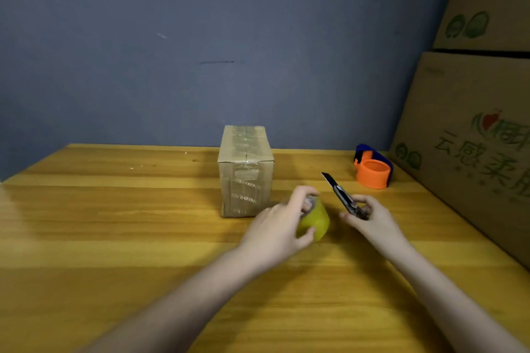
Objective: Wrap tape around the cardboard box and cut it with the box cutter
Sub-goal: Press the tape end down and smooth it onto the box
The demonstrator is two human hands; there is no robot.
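Observation:
A small cardboard box stands upright on the wooden table, with strips of clear tape over its top and front. Just to its lower right, my left hand grips a yellowish roll of tape, fingers over the top and thumb below. My right hand holds the box cutter by its handle. The dark blade is extended and points up and to the left, towards the box's right side but apart from it.
An orange and blue tape dispenser sits at the table's back right. Large printed cardboard cartons are stacked along the right edge. A blue wall rises behind the table.

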